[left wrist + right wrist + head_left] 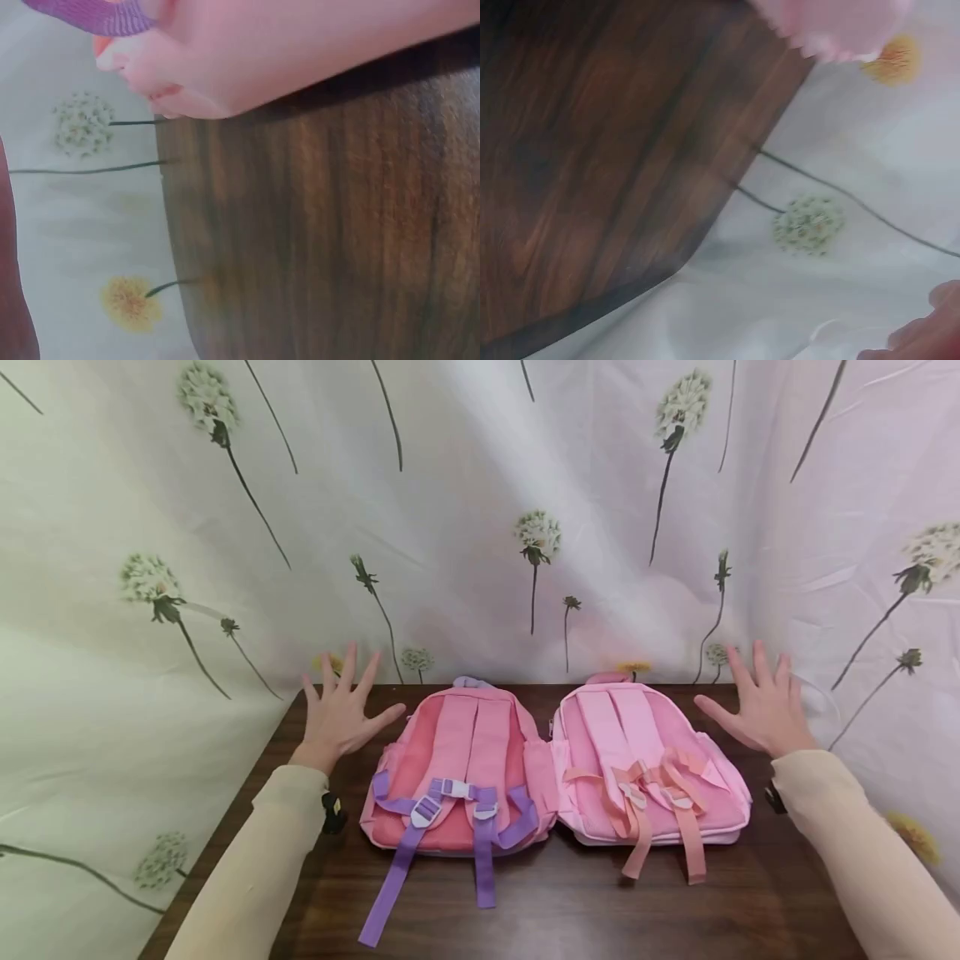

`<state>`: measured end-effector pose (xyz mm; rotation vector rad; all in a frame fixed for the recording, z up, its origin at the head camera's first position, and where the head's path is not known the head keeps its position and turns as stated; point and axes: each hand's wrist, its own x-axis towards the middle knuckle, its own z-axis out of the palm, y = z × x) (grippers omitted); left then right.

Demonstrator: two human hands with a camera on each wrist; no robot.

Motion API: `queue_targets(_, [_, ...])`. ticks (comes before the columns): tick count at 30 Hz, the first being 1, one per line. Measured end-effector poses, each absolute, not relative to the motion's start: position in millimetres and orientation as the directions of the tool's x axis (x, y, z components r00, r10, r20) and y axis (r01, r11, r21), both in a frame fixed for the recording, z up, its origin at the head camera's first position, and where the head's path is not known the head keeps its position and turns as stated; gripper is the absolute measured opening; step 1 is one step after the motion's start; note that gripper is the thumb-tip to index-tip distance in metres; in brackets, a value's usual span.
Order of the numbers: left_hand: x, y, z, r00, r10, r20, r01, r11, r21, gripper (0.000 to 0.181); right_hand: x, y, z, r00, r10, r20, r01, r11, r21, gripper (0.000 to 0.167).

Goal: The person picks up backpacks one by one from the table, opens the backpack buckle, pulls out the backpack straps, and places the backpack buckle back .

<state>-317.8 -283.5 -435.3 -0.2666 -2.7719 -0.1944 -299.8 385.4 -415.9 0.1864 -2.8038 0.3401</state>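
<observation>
Two small backpacks lie side by side on a dark wooden table, straps facing up. The left one is a coral-pink backpack (474,718) with purple straps (405,868) and pale buckles. Beside it, touching its edge, is a lighter pink backpack (675,718) with peach straps (692,847) looped near its lower half. My left hand (339,718), fingers spread, is left of the coral backpack and holds nothing. On the other side my right hand (765,706) is likewise spread, to the right of the light pink backpack, holding nothing.
A pale curtain (465,568) printed with dandelions hangs behind the table and along both sides. The wooden table (570,910) ends at the curtain. Each wrist carries a dark device (333,812) below its cream sleeve (262,843).
</observation>
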Motion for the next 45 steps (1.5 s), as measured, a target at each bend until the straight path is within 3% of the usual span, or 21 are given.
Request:
queue_targets(11, [-303,-273,-425,-0.901,0.201,0.384,0.282,0.945,0.167,0.101,-285,351,-398,-0.916,-0.183,0.357,-0.307,0.893,-0.331,0.093])
queue_targets(19, [-284,-258,-420,-0.885,0.279,0.371,0.371,0.906,0.203,0.098,-271,315,-397,-0.927,-0.253,0.277,-0.344,0.866,-0.363,0.089])
queue_targets(25, [-263,-238,-410,-0.861,0.350,0.368,0.451,0.861,0.235,0.085,-265,269,-386,-0.876,-0.356,0.327,-0.461,0.815,-0.350,0.085])
queue_targets(35, [-233,-214,-407,-0.837,0.485,0.255,0.547,0.722,0.423,0.065,-256,204,-382,-0.770,-0.467,0.435,-0.611,0.735,-0.294,0.070])
queue_targets(45, [-224,-205,-420,-0.799,0.584,0.143,0.584,0.699,0.413,0.052,-242,153,-380,-0.732,-0.574,0.368,-0.680,0.657,-0.327,0.056])
